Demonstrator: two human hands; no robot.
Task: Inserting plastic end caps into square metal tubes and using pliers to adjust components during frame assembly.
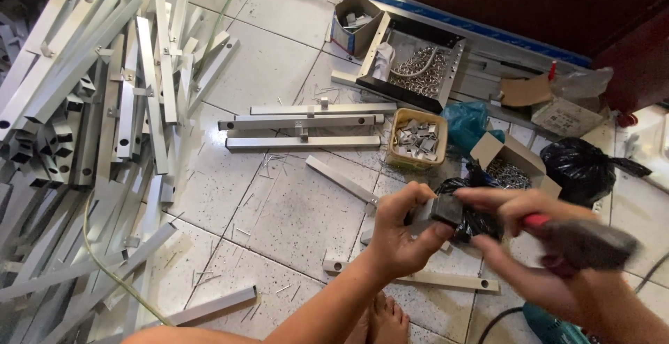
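- Foot (387, 319): bare, at the bottom edge, on the tiled floor (279, 212); a teal tool (550, 326) lies just to its right.
- Left hand (401, 236): fingers curled tight around a small grey bracket (440, 210), held above the floor at centre-right; thumb on top of the piece.
- Right hand (519, 246): closed around the red handle of a hammer (582, 241); its forefinger reaches over to the bracket; the hammer head is blurred.
- Bar (418, 276): a flat metal strip with holes at its ends, lying on the floor beneath both hands.
- Black bag (481, 220): just behind the bracket, partly hidden by the fingers.
- Tub (418, 138): a yellow container of small grey clips, beyond the hands; an open box (512, 166) of small metal parts to its right.
- Frame (303, 124): three parallel grey bars, left of the tub.
- Pile (83, 107): many grey square tubes heaped along the left side.
- Tray (414, 62): a dark tray of metal rings, farthest back.
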